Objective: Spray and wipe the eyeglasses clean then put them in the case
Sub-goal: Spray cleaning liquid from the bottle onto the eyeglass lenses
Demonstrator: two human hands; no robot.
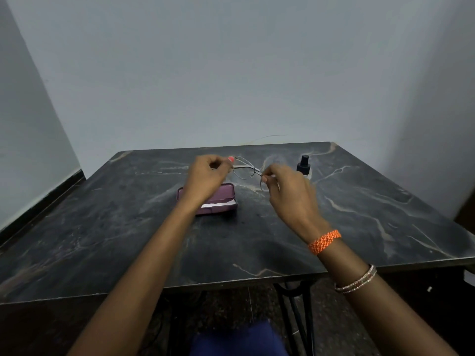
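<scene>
Thin wire-framed eyeglasses (244, 170) hang in the air above the dark marble table (359, 214), held between both hands. My left hand (205, 176) pinches one end, where a pink temple tip shows. My right hand (288, 191) pinches the other end. Under my left hand lies an open purple glasses case (221, 201) with a white cloth showing inside; my wrist hides part of it. A small spray bottle (304, 164) with a black cap stands upright behind my right hand.
The table stands in a corner, with grey walls close behind it and to both sides. Its front edge runs near my body, with black metal legs below. An orange band and bangles sit on my right wrist.
</scene>
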